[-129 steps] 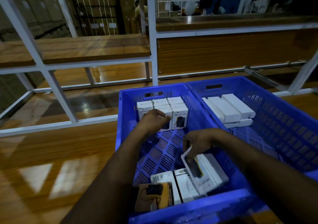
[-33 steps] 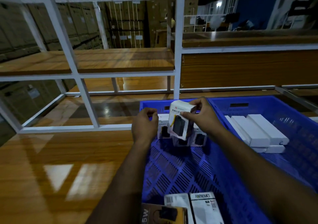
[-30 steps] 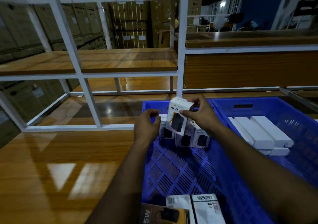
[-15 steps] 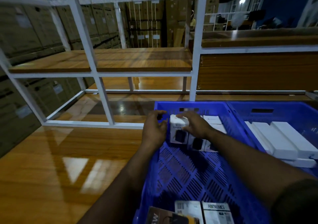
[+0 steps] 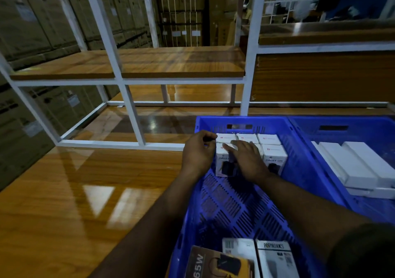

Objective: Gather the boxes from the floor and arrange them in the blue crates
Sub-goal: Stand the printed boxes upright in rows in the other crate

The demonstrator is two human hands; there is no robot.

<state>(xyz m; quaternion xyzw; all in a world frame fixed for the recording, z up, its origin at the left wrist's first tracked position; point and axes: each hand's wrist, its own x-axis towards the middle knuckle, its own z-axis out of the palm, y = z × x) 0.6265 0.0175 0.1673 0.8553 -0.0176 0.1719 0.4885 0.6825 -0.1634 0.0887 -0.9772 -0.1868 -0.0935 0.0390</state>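
My right hand (image 5: 245, 160) lies flat, fingers extended, atop the front-left white box (image 5: 223, 164) in the blue crate (image 5: 239, 203). My left hand (image 5: 197, 153), fingers curled, pinches that box's upper left corner.

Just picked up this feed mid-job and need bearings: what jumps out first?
Both hands meet at the far end of the near blue crate: the left hand at the corner white box, the right hand flat across the row. A second crate on the right holds long white boxes. More boxes lie at the near end.
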